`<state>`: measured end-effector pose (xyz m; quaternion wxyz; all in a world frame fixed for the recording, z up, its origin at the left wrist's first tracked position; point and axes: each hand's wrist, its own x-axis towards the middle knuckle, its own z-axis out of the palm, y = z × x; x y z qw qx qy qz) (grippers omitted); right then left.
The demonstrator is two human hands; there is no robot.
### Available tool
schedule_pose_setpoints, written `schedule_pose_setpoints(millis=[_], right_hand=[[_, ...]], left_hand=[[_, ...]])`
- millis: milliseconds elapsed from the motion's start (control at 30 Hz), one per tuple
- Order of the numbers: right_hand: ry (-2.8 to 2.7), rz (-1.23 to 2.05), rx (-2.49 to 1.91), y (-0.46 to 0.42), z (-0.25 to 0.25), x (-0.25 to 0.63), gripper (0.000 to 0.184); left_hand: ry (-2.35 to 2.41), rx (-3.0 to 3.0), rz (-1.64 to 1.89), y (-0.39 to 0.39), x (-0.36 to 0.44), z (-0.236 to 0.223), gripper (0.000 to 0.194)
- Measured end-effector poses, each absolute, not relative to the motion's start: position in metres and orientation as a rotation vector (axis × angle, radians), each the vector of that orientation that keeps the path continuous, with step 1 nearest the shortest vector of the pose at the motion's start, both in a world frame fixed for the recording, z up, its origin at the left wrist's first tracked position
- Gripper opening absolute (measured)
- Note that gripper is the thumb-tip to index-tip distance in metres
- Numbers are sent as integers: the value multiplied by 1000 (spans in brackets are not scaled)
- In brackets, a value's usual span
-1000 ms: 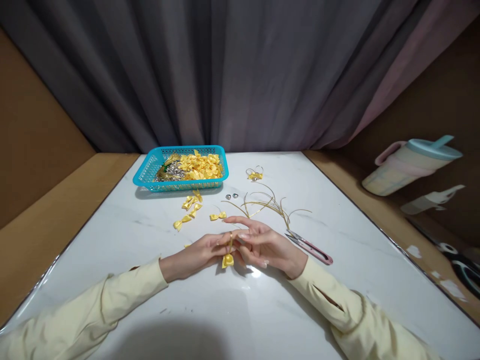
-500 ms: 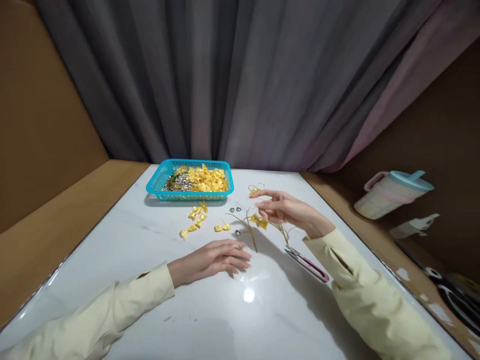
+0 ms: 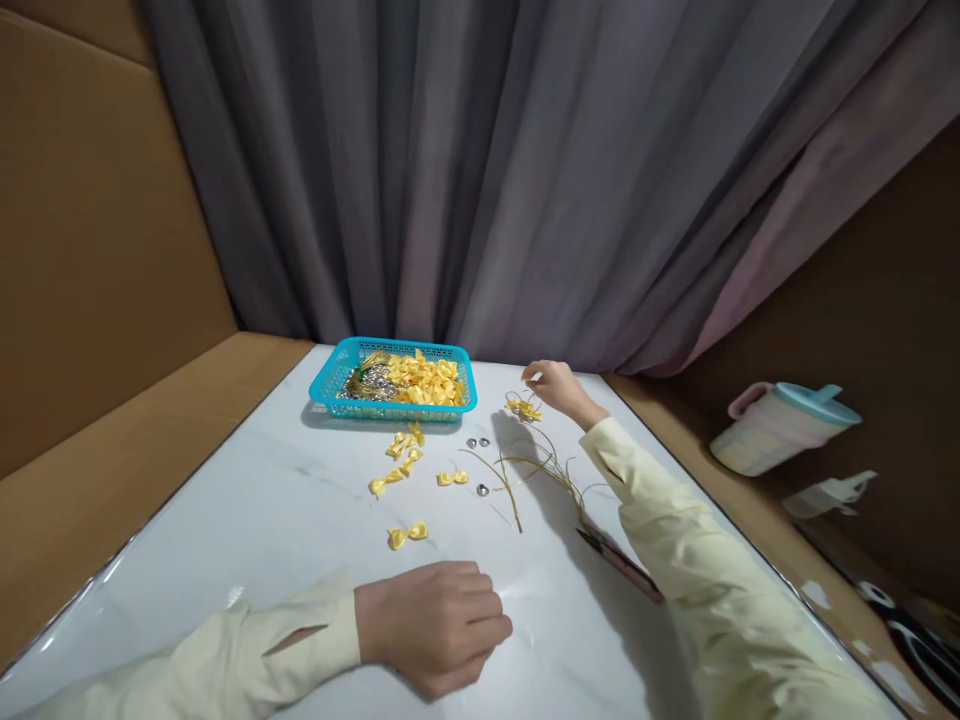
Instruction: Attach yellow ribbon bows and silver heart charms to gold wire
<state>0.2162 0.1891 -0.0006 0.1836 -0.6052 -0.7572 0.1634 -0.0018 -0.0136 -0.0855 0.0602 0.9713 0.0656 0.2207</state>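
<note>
My left hand (image 3: 442, 625) rests near the front of the white table, knuckles up and fingers curled in; I see nothing in it. At the back right, my right hand (image 3: 559, 388) has its fingertips drawn together just above a small pile of yellow bows with thin wire loops (image 3: 524, 409). Whatever those fingertips pinch, if anything, is too small to make out. A single yellow ribbon bow (image 3: 407, 536) lies beyond my left hand, and another bow (image 3: 452, 479) is farther back. Beside that one is a silver heart-shaped piece (image 3: 482, 490).
A blue basket (image 3: 319, 400) at the back holds yellow bows, silver pieces and a gold cord bundle. Several bows (image 3: 397, 470) lie before it. Loose gold cords (image 3: 551, 465) and pink-handled thread snips (image 3: 619, 563) are on the right. A tumbler (image 3: 772, 430) stands beyond the table's right edge.
My right hand has carried a yellow bow away to the back-right pile. My left hand opened, came back toward me and curled closed. The view has shifted somewhat.
</note>
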Motion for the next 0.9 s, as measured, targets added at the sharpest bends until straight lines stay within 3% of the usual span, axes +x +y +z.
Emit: schedule_pose_setpoints(millis=[167,333,400,667,800,900], right_hand=[[-2053,200,-1602,166,15,220,16],[-2116,262,-1522,133,19,214,26],[-2215,353,-1481,120,10,205,29],[-2527,580,-1412,96,-36,167,8],[-2488,617,-1563,89,-54,152,24],[-2428,723,-1603,85,-63,144,16]], left_hand=[[201,2990,927,-14,-2,-88,17],[100,2999,1212,-17,-2,-90,17],[129,3001,1217,-18,0,-91,16],[356,2985,1061,-14,1,-92,13],[368,3001,1059,-13,0,-92,14],[363,3004,1077,-14,0,-91,16]])
